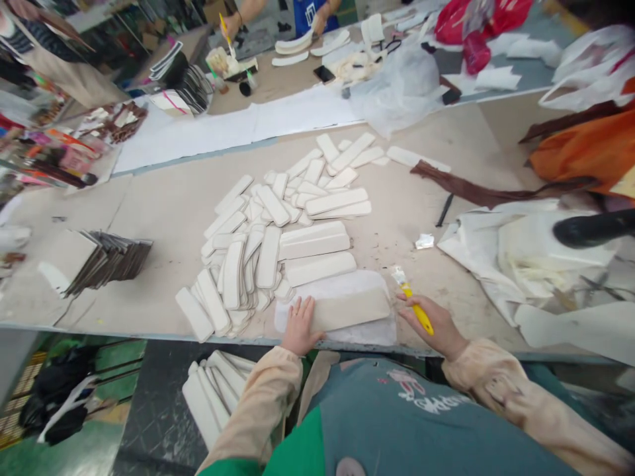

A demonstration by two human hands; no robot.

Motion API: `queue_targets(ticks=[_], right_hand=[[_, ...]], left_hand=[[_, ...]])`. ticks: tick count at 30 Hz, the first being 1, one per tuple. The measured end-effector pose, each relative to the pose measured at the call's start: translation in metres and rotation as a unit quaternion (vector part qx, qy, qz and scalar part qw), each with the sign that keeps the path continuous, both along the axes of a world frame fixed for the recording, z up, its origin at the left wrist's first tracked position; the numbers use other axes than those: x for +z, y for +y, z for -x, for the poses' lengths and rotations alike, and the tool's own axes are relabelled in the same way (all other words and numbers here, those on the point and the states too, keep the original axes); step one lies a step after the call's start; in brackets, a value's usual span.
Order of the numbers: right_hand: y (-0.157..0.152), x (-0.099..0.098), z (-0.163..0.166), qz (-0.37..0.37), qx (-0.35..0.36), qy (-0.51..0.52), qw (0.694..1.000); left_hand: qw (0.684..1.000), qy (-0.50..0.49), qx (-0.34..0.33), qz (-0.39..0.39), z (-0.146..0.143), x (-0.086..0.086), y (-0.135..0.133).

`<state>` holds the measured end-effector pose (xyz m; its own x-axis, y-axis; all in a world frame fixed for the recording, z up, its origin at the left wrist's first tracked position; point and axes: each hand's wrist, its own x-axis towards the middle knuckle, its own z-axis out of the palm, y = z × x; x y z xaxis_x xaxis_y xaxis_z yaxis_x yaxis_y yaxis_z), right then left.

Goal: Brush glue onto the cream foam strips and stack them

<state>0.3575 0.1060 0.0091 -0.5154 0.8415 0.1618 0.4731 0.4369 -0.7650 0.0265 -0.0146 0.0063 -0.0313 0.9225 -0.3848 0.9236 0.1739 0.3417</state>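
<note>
My left hand (pixel 299 325) lies flat with fingers stretched, pressing on the left end of a long pale strip (pixel 352 309). That strip rests on a white sheet (pixel 380 330) at the table's near edge. In my right hand (pixel 435 325) is a paintbrush (pixel 417 307) with a yellow handle; its whitish bristles point away from me, just right of the strip and apart from it. Beyond my left hand spreads a loose heap of cream-white strips with rounded corners (pixel 268 258), with a few laid lengthwise (pixel 321 268) just behind the sheet.
A white container (pixel 533 241) in crumpled wrapping stands at the right, near a dark stick (pixel 445 209) and a brown strip (pixel 461 185). A stack of dark-edged panels (pixel 99 261) sits at left. Across the table, a co-worker's hand (pixel 232 25) holds another yellow brush.
</note>
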Motion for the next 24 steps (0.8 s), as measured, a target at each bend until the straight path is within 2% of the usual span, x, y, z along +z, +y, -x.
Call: queue_targets(ticks=[4,7,13,17,24], right_hand=[[-0.014,0.012,0.001,0.017,0.014,0.015,1.0],[-0.028,0.018,-0.009,0.053,0.008,0.014,0.998],[-0.057,0.03,-0.017,0.1,0.028,0.001,0.995],[-0.067,0.037,0.013,0.179,0.002,0.035,0.983],[-0.068,0.035,0.096,0.348,0.015,0.143,0.927]], left_hand=[[1.0,-0.021,0.004,0.001,0.002,0.0,0.003],[0.998,-0.064,0.007,-0.027,0.004,-0.003,0.0],[0.983,-0.157,0.041,-0.087,0.013,-0.02,-0.016],[0.975,-0.189,0.06,-0.102,0.025,-0.029,-0.022],[0.968,-0.204,0.033,-0.139,0.037,-0.034,-0.021]])
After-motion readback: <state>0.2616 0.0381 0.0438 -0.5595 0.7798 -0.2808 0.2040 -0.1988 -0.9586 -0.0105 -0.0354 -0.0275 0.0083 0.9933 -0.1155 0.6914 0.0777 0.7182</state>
